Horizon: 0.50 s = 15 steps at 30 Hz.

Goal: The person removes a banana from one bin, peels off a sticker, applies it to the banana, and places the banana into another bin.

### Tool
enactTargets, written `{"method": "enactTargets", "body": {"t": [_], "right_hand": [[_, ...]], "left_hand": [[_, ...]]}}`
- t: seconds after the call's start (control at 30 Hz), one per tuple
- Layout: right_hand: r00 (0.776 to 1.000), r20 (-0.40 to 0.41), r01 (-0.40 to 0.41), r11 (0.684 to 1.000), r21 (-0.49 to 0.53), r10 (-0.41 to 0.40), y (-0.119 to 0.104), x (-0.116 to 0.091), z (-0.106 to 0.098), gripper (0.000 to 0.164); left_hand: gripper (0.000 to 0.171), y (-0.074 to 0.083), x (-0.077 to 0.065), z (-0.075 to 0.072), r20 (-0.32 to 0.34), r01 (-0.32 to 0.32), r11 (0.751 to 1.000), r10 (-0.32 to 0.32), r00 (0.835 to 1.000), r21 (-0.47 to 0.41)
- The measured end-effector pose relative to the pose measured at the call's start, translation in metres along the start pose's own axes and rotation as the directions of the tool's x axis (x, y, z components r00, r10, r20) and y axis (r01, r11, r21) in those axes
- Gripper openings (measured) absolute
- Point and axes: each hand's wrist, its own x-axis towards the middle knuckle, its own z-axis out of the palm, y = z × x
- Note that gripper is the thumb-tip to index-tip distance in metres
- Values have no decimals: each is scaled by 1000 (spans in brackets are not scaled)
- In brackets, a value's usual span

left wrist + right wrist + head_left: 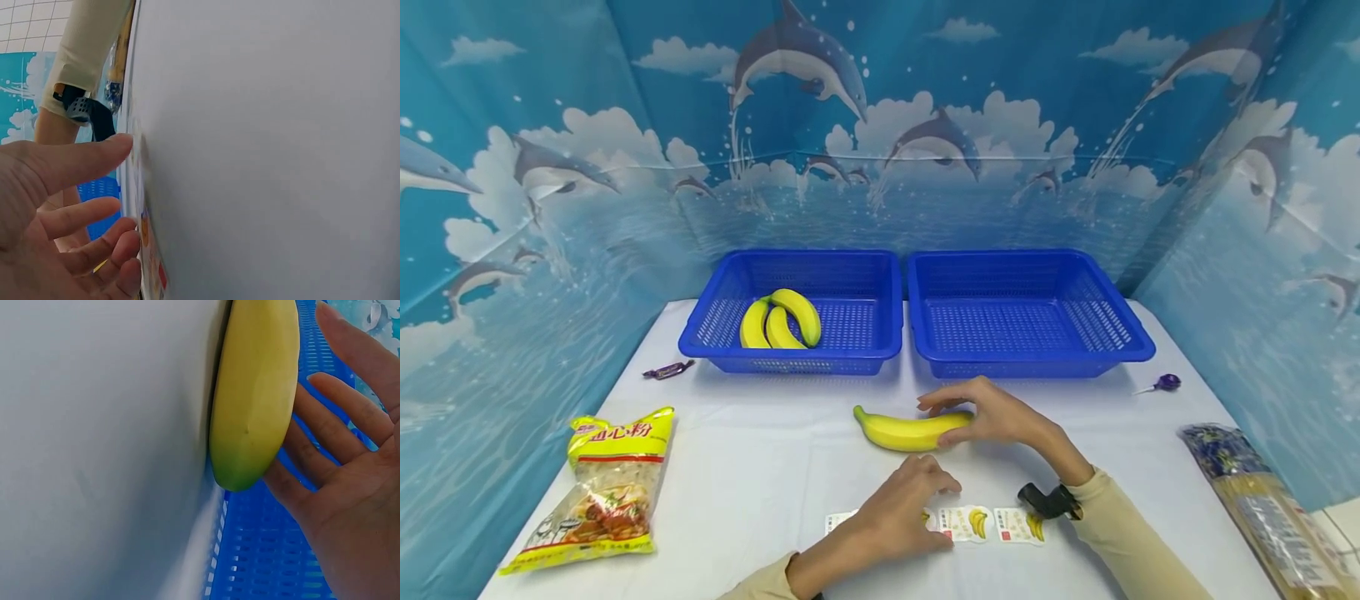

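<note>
A single yellow banana (898, 433) lies on the white table in front of the baskets, its green-tipped stem toward the left. Around its right end my right hand (996, 412) is spread, thumb on the near side and fingers on the far side. In the right wrist view the fingers look loosely extended beside the banana (256, 394), with the thumb apart from it. My left hand (895, 512) hovers low over a row of banana-picture cards (966, 523), covering part of them. Its fingers are loosely bent and hold nothing in the left wrist view.
Behind stand two blue baskets: the left basket (808, 365) holds several bananas (778, 321), and the right basket (1037, 368) sits beside it. A wrapped candy (668, 370) and pasta bag (613, 492) lie left; a lollipop (1167, 382) and noodle pack (1262, 508) lie right.
</note>
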Motion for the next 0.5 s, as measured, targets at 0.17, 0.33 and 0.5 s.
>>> {"method": "enactTargets", "body": {"t": [0.17, 0.33, 0.5], "right_hand": [[1000, 1, 1, 1000, 8, -1, -1, 1, -3, 58], [1000, 18, 3, 1000, 15, -3, 0, 0, -4, 56], [1000, 20, -6, 1000, 22, 6, 1, -2, -4, 54]], "left_hand": [[59, 6, -2, -2, -18, 30, 998, -29, 999, 51], [51, 15, -6, -9, 9, 89, 996, -89, 996, 22], [49, 15, -6, -12, 24, 112, 993, -112, 993, 24]]}}
